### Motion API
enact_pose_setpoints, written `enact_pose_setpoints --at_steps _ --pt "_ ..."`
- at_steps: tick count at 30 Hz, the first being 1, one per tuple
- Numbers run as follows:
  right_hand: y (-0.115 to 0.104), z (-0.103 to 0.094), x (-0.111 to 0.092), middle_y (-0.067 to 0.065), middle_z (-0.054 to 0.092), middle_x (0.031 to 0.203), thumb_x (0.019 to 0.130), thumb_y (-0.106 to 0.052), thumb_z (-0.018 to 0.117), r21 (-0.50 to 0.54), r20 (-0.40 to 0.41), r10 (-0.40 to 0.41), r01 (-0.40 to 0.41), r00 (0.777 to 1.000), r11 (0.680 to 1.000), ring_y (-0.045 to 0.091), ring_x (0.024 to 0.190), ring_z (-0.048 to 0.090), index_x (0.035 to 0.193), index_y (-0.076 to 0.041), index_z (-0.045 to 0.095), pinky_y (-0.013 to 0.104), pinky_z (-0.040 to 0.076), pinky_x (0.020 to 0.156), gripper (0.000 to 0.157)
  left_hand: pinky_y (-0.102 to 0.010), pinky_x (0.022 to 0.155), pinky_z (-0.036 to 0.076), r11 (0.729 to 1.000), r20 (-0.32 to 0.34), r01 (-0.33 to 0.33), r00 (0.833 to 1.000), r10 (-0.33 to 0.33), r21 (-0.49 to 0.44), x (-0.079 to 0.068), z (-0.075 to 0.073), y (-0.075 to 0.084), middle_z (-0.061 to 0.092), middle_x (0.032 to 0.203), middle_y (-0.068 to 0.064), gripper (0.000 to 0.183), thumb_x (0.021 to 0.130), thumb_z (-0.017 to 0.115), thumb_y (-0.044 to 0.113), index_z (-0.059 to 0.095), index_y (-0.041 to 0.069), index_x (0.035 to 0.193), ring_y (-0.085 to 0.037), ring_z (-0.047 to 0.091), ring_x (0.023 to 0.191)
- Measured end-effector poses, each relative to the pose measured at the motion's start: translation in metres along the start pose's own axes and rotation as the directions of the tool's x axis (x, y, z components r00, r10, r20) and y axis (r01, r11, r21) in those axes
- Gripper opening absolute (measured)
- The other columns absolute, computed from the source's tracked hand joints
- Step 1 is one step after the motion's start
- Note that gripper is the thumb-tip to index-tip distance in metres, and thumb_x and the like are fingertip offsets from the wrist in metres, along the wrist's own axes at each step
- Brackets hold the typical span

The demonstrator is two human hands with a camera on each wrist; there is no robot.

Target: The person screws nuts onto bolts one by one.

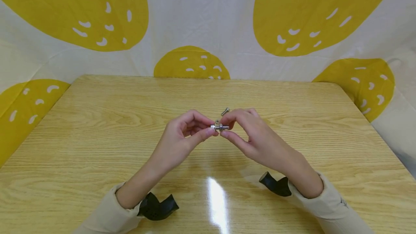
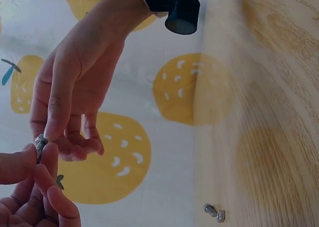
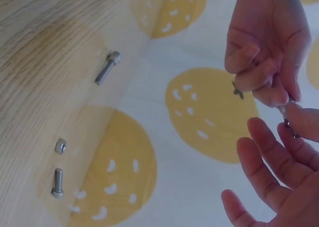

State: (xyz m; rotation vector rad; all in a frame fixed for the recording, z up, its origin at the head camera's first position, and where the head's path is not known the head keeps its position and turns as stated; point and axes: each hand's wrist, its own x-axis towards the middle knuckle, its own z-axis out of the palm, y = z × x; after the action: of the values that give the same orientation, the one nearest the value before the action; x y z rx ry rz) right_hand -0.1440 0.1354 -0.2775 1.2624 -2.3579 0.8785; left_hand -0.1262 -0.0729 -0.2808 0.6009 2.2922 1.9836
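Observation:
Above the middle of the table, my left hand pinches the head of a small metal bolt between thumb and fingers. The shank points right, toward my right hand. Thumb and index finger of that hand grip a nut on the shank. Close up in the left wrist view, the fingertips of the left hand and right hand meet around the bolt. They partly cover it in the right wrist view.
Another bolt lies on the wooden table just beyond the hands. In the right wrist view, a loose nut, a bolt and a further bolt lie apart. A yellow-patterned white cloth hangs behind the table.

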Motion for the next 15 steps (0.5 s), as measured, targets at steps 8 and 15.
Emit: enact_pose_setpoints --at_steps 8,15 --pt "-0.0014 -0.0006 0.0015 -0.005 0.061 0.094 0.098 -0.027 0.048 0.012 0.042 -0.002 0.002 0.999 1.000 0.006 0.090 0.052 0.102 -0.010 0.058 0.028 0.034 0.083 0.020 -0.024 0.062 0.049 1.000 0.006 -0.013 1.000 0.013 0.002 0.0001 0.0011 -0.0001 0.068 0.092 -0.008 0.013 0.087 0.065 0.009 0.062 0.005 0.099 -0.017 0.063 0.075" --pt "0.0012 0.0022 0.0007 -0.009 0.057 0.083 0.101 -0.032 0.037 0.014 0.031 -0.001 0.000 1.000 1.000 0.005 0.085 0.052 0.091 -0.014 0.059 0.030 0.033 0.079 0.030 -0.026 0.064 0.050 1.000 0.018 -0.029 0.999 0.029 0.013 -0.0003 0.0035 -0.0012 0.069 0.091 -0.007 0.012 0.087 0.065 0.009 0.061 0.005 0.097 -0.016 0.063 0.076"
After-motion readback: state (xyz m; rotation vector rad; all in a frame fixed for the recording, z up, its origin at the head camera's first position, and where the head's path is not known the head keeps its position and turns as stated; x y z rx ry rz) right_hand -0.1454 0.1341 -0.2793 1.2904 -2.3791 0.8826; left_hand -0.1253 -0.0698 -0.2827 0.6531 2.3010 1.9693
